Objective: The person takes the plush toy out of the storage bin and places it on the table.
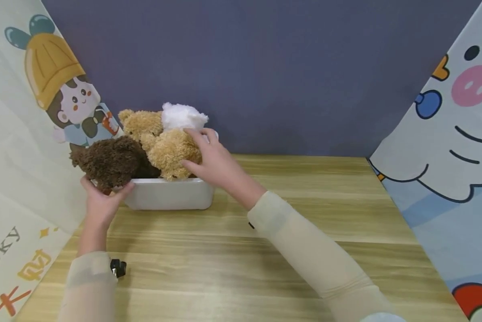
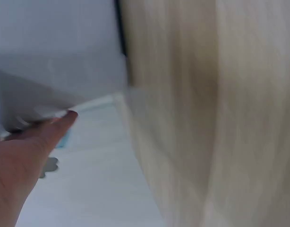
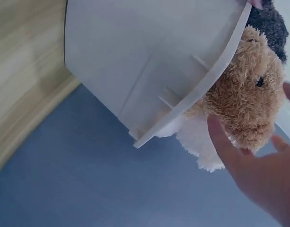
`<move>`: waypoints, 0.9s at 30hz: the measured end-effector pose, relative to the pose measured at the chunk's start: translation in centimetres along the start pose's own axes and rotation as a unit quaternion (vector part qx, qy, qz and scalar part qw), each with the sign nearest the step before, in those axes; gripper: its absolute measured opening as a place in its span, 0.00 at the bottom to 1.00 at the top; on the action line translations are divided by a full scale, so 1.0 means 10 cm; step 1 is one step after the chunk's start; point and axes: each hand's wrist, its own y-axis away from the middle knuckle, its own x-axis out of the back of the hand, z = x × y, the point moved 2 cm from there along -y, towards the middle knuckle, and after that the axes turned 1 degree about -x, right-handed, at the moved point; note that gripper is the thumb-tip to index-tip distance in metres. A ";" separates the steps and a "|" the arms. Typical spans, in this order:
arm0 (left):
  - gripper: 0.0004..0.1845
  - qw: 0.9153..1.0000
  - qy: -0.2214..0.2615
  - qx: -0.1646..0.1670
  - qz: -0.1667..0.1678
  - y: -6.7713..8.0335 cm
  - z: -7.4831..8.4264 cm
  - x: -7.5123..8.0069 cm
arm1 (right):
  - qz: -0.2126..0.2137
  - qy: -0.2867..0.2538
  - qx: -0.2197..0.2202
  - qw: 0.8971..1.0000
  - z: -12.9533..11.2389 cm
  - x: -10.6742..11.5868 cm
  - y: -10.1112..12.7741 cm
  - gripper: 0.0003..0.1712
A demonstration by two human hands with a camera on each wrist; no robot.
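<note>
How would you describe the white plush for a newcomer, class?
Toward the far left of the wooden table, find the white bin. At its back right is the white plush, the only white toy among tan plushes and a dark brown plush.

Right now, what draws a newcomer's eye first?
Likely the dark-brown plush toy bulging over the left end of the white bin, above the left hand. Then the front tan teddy bear at the bin's right, the right hand at its side. The white plush toy shows behind it.
</note>
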 end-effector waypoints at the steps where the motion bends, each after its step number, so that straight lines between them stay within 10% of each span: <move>1: 0.65 1.000 0.002 -0.001 0.007 0.02 0.01 -0.01 | -0.012 0.000 0.001 1.000 -0.03 -0.01 -0.04 0.49; 11: 0.65 0.990 0.124 -0.042 0.056 0.09 0.05 -0.17 | -0.073 0.020 0.013 0.997 -0.13 -0.07 -0.32 0.54; 27: 0.64 0.977 0.202 -0.022 0.058 0.07 0.02 -0.26 | -0.043 -0.047 0.005 0.998 0.02 -0.23 -0.38 0.53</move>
